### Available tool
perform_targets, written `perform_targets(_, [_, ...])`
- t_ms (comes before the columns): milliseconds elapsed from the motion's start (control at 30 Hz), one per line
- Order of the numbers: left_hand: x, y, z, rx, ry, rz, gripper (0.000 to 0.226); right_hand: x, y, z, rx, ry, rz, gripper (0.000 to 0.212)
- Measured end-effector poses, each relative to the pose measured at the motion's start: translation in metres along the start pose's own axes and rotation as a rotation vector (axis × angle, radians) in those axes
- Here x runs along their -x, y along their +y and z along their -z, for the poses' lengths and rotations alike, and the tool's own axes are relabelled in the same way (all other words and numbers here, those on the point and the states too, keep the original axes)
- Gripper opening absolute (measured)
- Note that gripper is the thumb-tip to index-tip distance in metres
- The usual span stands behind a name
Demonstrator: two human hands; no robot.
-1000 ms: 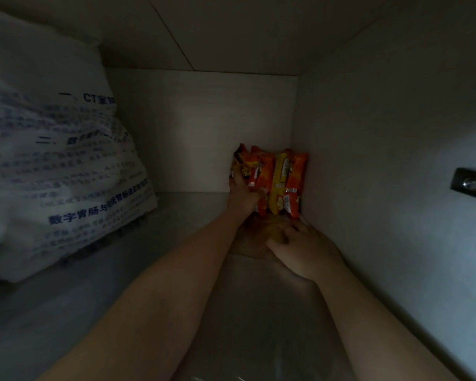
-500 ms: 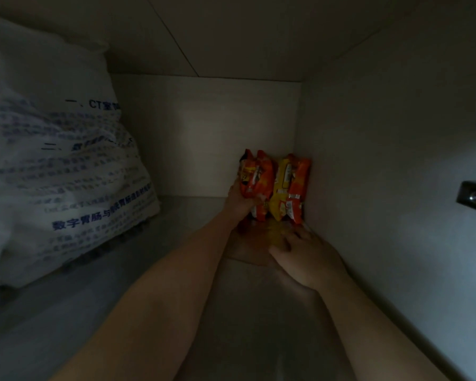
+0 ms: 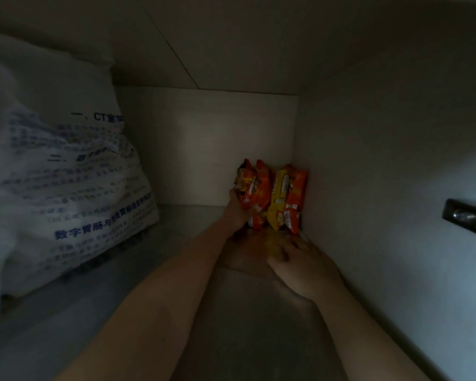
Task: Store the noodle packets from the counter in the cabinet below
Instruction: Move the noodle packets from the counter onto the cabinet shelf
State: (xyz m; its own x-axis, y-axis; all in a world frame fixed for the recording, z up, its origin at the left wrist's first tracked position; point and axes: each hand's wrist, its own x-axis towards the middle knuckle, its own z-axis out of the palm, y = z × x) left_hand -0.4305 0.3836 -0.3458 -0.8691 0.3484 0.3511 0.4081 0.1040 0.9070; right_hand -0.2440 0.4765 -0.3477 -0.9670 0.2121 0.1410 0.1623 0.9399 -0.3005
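Note:
Several orange and yellow noodle packets (image 3: 279,196) stand upright in the far right corner of the dim cabinet, against its right wall. My left hand (image 3: 238,209) reaches deep in and grips the leftmost orange packet (image 3: 252,188) at its lower left side. My right hand (image 3: 304,266) lies palm down on the cabinet floor (image 3: 245,325) just in front of the packets, fingers spread, holding nothing. Its fingertips stop a little short of the packets.
A big white plastic bag (image 3: 55,171) with blue printed text fills the left side of the cabinet. A dark metal hinge (image 3: 467,215) juts from the right wall near the front. Bare floor lies between the bag and my arms.
The view has shifted slightly, so the packets sit a bit lower and further right. My left hand has slid lower on the leftmost packet. My right hand has barely moved.

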Motion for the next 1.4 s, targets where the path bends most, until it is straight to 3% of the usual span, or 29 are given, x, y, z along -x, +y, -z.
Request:
perform_targets(67, [0.003,0.001,0.0,-0.007,0.06,0.005,0.087,-0.001,0.001,0.0,-0.002,0.007,-0.002,0.066])
perform_targets(167, [0.011,0.008,0.003,-0.203,0.154,0.027,0.126,0.003,-0.002,0.002,0.01,0.006,0.01,0.065])
perform_targets(333, [0.047,0.046,0.029,-0.442,0.064,0.129,0.125,0.007,-0.004,0.005,0.01,0.002,0.039,0.059])
perform_targets(400, [0.074,0.063,0.049,-0.485,-0.013,0.08,0.116,0.011,-0.005,0.007,0.025,0.006,0.038,0.057])
perform_targets(500, [0.14,0.098,0.094,-0.67,-0.229,-0.073,0.069,0.014,-0.009,0.012,0.028,-0.013,0.022,0.058])
perform_targets(567, [0.186,0.112,0.124,-0.712,-0.32,-0.121,0.051,0.021,-0.011,0.014,0.006,-0.01,0.006,0.061])
perform_targets(800, [0.299,0.148,0.204,-0.906,-0.523,-0.133,0.031,0.043,-0.041,0.005,0.021,0.043,-0.01,0.051])
perform_targets(1000, [0.317,0.135,0.207,-0.969,-0.403,-0.151,0.029,0.093,-0.093,0.008,0.003,-0.248,0.094,0.042])
perform_targets(1233, [0.357,0.169,0.211,-0.934,-0.313,-0.419,0.02,0.15,-0.135,0.043,-0.123,-0.166,0.408,0.026])
perform_targets(1400, [0.383,0.253,0.264,-1.04,-0.178,-0.414,0.017,0.187,-0.228,0.109,-0.281,-0.188,0.736,0.021])
